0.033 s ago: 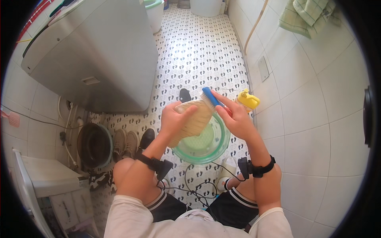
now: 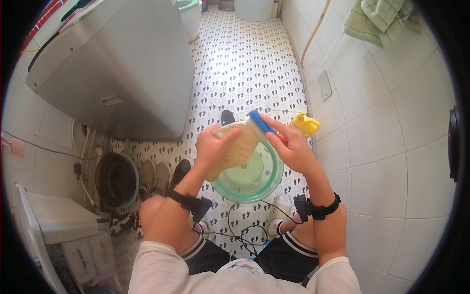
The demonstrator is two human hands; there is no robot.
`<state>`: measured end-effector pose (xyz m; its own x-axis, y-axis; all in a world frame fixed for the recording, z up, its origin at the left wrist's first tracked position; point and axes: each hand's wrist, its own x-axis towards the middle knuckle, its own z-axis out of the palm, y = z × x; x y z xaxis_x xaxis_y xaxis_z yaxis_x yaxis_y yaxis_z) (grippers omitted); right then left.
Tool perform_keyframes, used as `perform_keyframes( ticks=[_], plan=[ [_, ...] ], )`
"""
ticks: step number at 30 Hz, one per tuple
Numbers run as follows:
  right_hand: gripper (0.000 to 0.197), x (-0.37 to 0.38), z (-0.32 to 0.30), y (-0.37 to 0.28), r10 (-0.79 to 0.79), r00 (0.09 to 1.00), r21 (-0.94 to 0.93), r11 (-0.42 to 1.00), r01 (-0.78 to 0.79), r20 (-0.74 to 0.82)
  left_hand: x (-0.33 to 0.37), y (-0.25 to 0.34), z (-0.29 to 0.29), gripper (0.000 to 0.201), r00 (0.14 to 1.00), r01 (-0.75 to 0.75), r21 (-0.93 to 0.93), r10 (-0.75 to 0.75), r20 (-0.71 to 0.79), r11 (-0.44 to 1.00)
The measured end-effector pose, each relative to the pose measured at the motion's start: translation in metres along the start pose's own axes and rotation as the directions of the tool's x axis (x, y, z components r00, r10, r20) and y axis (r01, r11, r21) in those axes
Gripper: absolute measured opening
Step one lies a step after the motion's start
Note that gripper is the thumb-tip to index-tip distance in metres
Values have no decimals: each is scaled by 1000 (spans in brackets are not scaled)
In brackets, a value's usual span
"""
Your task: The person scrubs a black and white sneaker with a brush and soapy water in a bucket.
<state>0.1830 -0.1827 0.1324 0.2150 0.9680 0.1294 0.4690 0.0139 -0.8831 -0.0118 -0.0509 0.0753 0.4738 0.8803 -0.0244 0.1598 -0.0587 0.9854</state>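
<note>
Left hand [image 2: 213, 147] clamped on beige shoe [image 2: 241, 149], sole up, far end left free for bristles; right-hand grip [image 2: 293, 147] closed around blue brush [image 2: 261, 122]. Shoe hangs above green basin [image 2: 247, 198], presumably for drips.

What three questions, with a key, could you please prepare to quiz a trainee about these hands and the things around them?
1. Which hand holds the blue brush with white bristles?

2. True or false: the yellow plastic bottle stands to the right of the round, translucent green basin.

3. What does the left hand hold?
a) a green checked cloth
b) a beige shoe with a ridged sole
c) a coiled black cable

Key: 1. The right hand. 2. True. 3. b.
</note>
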Motion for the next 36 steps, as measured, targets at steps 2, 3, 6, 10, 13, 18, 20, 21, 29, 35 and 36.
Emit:
perform_keyframes(
  ticks=[2, 3, 6, 10, 13, 18, 20, 21, 29, 35, 36],
  plan=[
    [44, -2, 0, -1, 0, 1000, -7, 1000, 0, 28, 6, -4, -9, 37, 1000, 0, -30, 0, -5, 1000],
    [44, -3, 0, 2, 3, 1000, 34, 999, -3, 21, 7, -4, -10, 36, 1000, 1, -66, -1, -3, 998],
    [44, 1, -2, 4, 31, 999, 40, 999, -32, 37, 2, -1, -1, 37, 998, 12, 16, -13, 53, 1000],
    [43, 9, 1, 5, 16, 1000, 145, 989, -19, 23, 4, -14, 4, 36, 996, -5, 12, 4, 89, 1000],
    [43, 3, -9, -2, 50, 994, 154, 986, -64, 94, 2, 1, -1, 35, 996, -21, 72, 14, 90, 997],
    [43, 2, -15, -2, 84, 982, 134, 985, -107, 167, -1, 18, -7, 37, 998, 26, 83, -31, 61, 996],
    [42, 6, -9, -2, 116, 977, 66, 989, -129, 177, -3, 7, -1, 38, 995, -24, 181, 7, 96, 983],
    [42, 8, -3, 5, 68, 985, 70, 994, -80, 158, -3, 4, 2, 39, 990, -76, 274, 39, 138, 959],
    [44, 5, -27, -15, 205, 939, 91, 967, -238, 277, 4, 0, -12, 44, 986, -78, 324, 25, 165, 943],
    [40, 6, -10, -9, 159, 927, 55, 980, -189, 339, -2, -3, 8, 61, 928, -340, 404, 235, 289, 849],
    [40, 7, -5, -9, 128, 934, 77, 984, -162, 333, -3, -3, 8, 63, 922, -361, 383, 265, 282, 850]
  ],
)
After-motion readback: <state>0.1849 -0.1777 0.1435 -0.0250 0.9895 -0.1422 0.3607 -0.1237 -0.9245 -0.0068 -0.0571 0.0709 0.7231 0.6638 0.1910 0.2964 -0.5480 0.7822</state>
